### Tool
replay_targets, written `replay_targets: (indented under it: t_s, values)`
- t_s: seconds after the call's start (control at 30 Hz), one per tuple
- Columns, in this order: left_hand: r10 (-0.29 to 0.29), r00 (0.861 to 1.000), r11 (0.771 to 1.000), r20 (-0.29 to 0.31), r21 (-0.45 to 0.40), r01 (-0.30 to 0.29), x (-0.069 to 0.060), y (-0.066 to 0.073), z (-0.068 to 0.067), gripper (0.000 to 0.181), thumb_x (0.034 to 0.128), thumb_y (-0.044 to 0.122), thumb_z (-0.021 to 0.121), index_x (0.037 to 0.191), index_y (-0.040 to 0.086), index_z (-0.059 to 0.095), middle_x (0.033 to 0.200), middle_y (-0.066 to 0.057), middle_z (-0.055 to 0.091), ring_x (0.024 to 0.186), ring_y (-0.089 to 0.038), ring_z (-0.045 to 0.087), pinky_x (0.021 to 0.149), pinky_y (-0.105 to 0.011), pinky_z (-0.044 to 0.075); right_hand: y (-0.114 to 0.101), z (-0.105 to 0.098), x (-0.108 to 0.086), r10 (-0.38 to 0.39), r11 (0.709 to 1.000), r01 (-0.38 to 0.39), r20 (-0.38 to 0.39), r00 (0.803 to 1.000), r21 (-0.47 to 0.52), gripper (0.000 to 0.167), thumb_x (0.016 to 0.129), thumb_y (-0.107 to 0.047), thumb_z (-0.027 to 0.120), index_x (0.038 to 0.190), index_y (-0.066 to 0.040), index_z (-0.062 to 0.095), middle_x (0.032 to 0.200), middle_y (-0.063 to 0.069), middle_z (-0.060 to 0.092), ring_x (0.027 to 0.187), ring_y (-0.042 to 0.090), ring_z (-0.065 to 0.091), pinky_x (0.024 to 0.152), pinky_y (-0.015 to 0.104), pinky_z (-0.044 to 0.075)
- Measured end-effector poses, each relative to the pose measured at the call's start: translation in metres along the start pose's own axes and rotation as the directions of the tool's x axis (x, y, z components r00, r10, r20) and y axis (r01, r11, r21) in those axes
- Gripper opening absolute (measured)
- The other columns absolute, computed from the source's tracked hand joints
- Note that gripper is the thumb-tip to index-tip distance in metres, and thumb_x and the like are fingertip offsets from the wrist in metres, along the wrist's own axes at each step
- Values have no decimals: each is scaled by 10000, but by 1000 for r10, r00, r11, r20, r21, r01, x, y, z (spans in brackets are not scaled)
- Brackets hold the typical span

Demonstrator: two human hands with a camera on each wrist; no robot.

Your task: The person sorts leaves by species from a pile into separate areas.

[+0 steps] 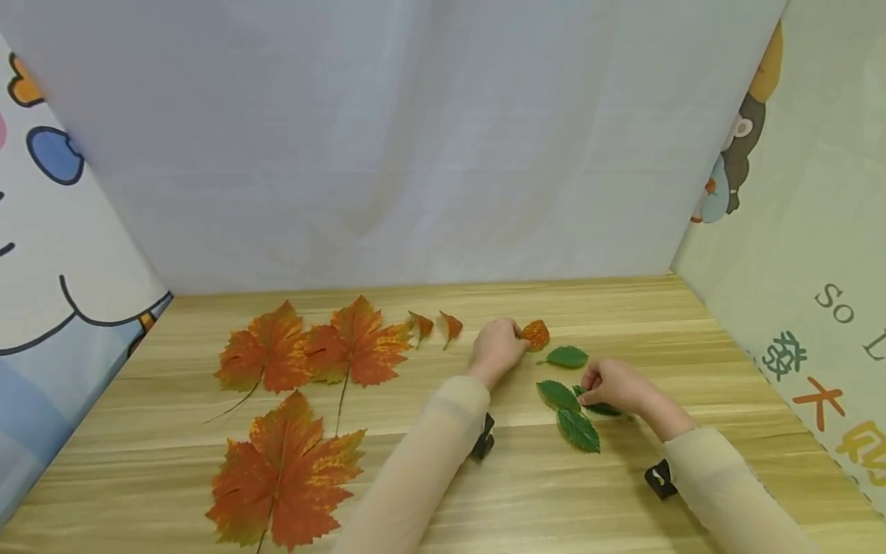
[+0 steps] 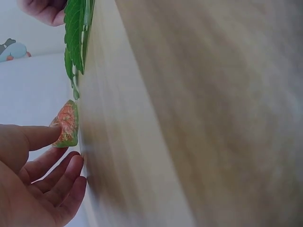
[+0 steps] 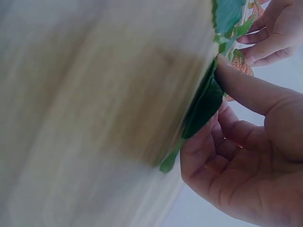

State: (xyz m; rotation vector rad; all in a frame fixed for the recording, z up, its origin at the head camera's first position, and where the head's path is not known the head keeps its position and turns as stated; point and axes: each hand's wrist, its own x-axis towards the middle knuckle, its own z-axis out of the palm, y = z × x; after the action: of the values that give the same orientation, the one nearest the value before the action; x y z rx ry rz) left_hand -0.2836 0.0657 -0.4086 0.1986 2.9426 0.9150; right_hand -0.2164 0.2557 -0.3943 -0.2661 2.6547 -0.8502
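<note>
In the head view the left hand pinches the edge of a small orange leaf, and the left wrist view shows thumb and fingers on that leaf. The right hand pinches a dark green leaf low over the wood; in the right wrist view this leaf lies between thumb and fingers. Beside it are two green leaves, one above another. A further green leaf lies between the two hands, just below the orange one.
Three large orange maple leaves, one at the front and two behind it, lie on the left of the wooden table. Two small curled orange leaves are left of the left hand. A pale cloth hangs behind.
</note>
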Motion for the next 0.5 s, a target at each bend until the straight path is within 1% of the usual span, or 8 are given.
replay_targets:
  t_s: [0.2,0.5]
  values:
    - [-16,1000,1000,-9,12,16,2,3,3,168,853,267,631,957,143,676,975,11,655,858,-159,608,686,-302,489,1,-1,-2,1,1000,-1,-1,1000,15,192,782,-85,688,854,17,542,736,59,514,654,161,447,587,290,398]
    - [-54,998,998,-19,26,55,1,6,1,121,839,255,648,898,154,681,927,19,659,821,-157,609,653,-303,482,-1,0,-3,7,1000,-7,-5,1000,-2,203,778,-110,698,853,3,546,734,53,521,653,157,451,588,287,398]
